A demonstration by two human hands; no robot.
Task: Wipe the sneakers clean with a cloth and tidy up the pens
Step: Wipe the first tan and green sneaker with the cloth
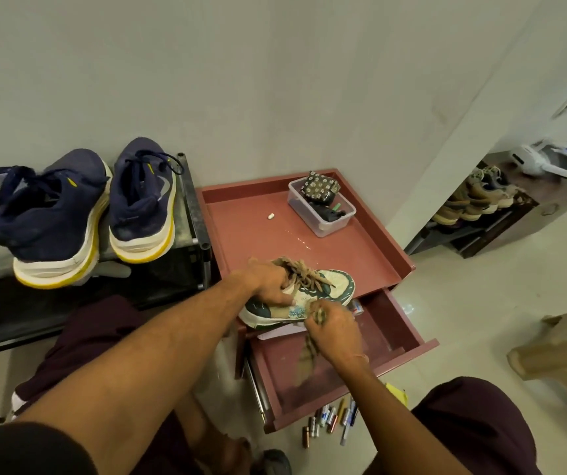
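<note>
A cream and green sneaker (335, 281) with tan laces lies on the front edge of a red cabinet top (251, 231). My left hand (268, 282) grips it from above, at its heel and collar. My right hand (338, 332) holds a checked cloth (309, 353) against the sneaker's side; the cloth's tail hangs down over the open red drawer (409, 347). Several pens and markers (331, 418) lie on the floor below the drawer front. Two navy sneakers (104, 207) with white and yellow soles stand on a dark rack at the left.
A clear plastic box (323, 207) with small items and a small white piece (270, 216) sit on the cabinet top. A shoe shelf with more shoes (474, 200) is at the right rear. A beige plastic stool (556, 351) stands at the right.
</note>
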